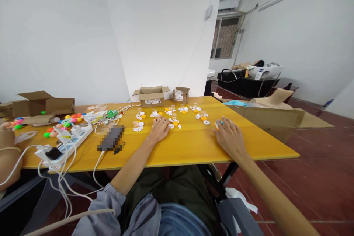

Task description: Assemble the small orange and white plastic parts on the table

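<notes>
Near the middle of the table, my left hand (160, 129) lies palm down with its fingers stretched over a cluster of small white plastic parts (171, 126). Towards the right side, my right hand (229, 136) is curved over a small thing, its fingers bent down around it. Only a teal bit (221, 122) and some white and orange show beside the fingers; the rest is covered. Beyond the hands lie several groups of white pieces, yellow-orange rings (175, 123) and clear cups (173, 107). A white disc (206, 122) sits between the hands.
Two small cardboard boxes (152, 97) stand against the wall. A power strip (69, 147) with cables, a blurred dark device (112, 138) and coloured balls (74, 118) occupy the left. Another person's arm (9, 155) reaches in there. A large carton (257, 116) stands beyond the right edge.
</notes>
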The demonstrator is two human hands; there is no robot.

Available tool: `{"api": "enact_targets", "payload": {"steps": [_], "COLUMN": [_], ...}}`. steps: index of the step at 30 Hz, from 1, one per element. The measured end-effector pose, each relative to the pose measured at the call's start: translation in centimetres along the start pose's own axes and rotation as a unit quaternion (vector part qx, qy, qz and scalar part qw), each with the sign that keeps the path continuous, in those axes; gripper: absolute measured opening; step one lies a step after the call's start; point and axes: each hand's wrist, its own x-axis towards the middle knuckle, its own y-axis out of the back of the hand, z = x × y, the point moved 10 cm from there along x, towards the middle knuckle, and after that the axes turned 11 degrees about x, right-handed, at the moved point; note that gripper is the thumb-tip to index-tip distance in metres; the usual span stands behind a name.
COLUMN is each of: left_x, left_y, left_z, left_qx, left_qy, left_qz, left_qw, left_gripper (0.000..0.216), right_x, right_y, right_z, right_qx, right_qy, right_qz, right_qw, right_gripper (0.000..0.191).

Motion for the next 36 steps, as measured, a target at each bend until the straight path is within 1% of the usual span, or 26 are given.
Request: {"api": "enact_targets", "payload": {"steps": [4, 8, 13, 18, 21, 26, 28, 31, 36], "left_x": [-0.2, -0.5, -0.8, -0.7, -0.6, -0.5, -0.5, -0.5, -0.3], "left_y": [0.3, 0.7, 0.0, -1.3, -1.4, -1.6, -1.3, -0.6, 0.2], "left_z": [0.5, 2.5, 4.8, 4.2, 3.9, 3.2, 3.3, 3.2, 2.6], "left_qx": [-0.014, -0.039, -0.064, -0.054, -0.055, -0.050, -0.047, -0.041, -0.020], "left_qy": [-0.020, -0.077, -0.122, -0.092, -0.086, -0.063, -0.063, -0.057, -0.025], "left_qz": [-0.005, -0.023, -0.056, -0.075, -0.062, -0.032, -0.017, 0.003, 0.018], "left_qw": [1.000, 0.996, 0.989, 0.991, 0.993, 0.996, 0.997, 0.998, 0.999], "left_gripper": [0.016, 0.024, 0.034, 0.037, 0.036, 0.034, 0.032, 0.027, 0.018], "right_x": [-0.6, -1.0, -1.3, -1.7, -1.8, -1.6, -1.5, -1.0, 0.7], "right_y": [0.2, 0.3, -0.1, -0.3, -0.5, -1.2, -1.6, -2.5, -4.2], "right_z": [-0.3, -0.9, -1.1, -1.4, -2.3, -4.8, -5.7, -6.9, -8.7], "right_qx": [0.003, -0.003, -0.001, 0.016, 0.031, 0.068, 0.088, 0.118, 0.144], "right_qy": [0.002, 0.008, 0.018, 0.015, 0.022, 0.049, 0.055, 0.047, 0.024], "right_qz": [0.011, 0.011, 0.004, 0.007, 0.004, -0.022, -0.040, -0.087, -0.162], "right_qw": [1.000, 1.000, 1.000, 1.000, 0.999, 0.996, 0.994, 0.988, 0.976], "right_gripper": [0.045, 0.044, 0.040, 0.042, 0.045, 0.048, 0.047, 0.043, 0.034]}}
